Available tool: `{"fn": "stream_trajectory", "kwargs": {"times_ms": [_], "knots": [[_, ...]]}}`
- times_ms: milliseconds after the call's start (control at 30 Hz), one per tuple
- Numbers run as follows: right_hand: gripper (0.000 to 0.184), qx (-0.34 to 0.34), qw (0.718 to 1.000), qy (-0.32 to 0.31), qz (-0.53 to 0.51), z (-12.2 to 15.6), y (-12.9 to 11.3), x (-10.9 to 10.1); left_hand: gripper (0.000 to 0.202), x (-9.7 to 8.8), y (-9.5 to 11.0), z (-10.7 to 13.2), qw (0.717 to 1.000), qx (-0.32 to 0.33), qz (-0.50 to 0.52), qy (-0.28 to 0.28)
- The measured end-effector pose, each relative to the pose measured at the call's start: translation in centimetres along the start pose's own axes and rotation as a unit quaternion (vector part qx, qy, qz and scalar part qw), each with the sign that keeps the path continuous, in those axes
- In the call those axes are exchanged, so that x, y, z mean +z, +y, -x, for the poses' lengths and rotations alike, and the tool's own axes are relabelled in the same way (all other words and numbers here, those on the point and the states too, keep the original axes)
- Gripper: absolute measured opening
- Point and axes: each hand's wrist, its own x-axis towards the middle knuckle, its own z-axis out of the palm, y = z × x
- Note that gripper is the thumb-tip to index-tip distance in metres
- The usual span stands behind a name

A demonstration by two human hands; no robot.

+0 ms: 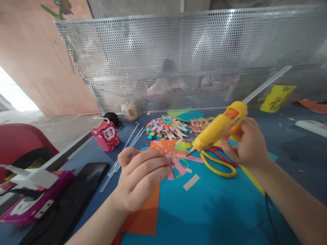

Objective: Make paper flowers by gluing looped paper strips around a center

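My right hand point(246, 141) is wrapped round the handle of a yellow hot glue gun point(214, 131). A clear glue stick point(267, 84) juts from its back end, and its metal tip points down to the left. Close by that tip, my left hand point(145, 173) is closed with its fingertips at a pink paper strip; my fingers hide the grip itself. Orange and pink paper strips point(163, 145) fan out behind those fingers. Under the glue gun lie scissors with yellow and red handles point(219, 170). A small pale paper piece point(191, 182) rests on blue paper point(204, 207).
Finished-looking fringed paper flowers point(166, 126) sit farther back before a perforated metal screen point(153, 51). To the left are a pink drink carton point(106, 136), several clear glue sticks point(109, 182), a black phone point(68, 200) and a purple power strip point(38, 204). A yellow packet point(277, 98) stands back right.
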Motion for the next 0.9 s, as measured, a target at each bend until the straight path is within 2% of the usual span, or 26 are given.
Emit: {"fn": "stream_trajectory", "kwargs": {"times_ms": [133,367,533,900], "knots": [[0.025,-0.021,1.0,-0.003,0.023,-0.04,0.09,0.03,0.021,0.05,0.07,-0.04,1.0,-0.007,0.006,-0.003],[0.019,-0.017,1.0,-0.003,0.025,0.02,0.25,0.03,0.028,-0.05,0.15,-0.02,1.0,-0.016,0.016,-0.003],[0.02,-0.017,0.999,0.004,0.035,-0.01,0.33,-0.12,0.021,-0.02,0.24,-0.39,1.0,-0.024,0.019,0.008],[0.033,-0.036,0.999,0.004,0.026,0.17,-0.01,0.04,0.019,0.06,0.23,0.04,1.0,0.006,0.01,-0.019]]}}
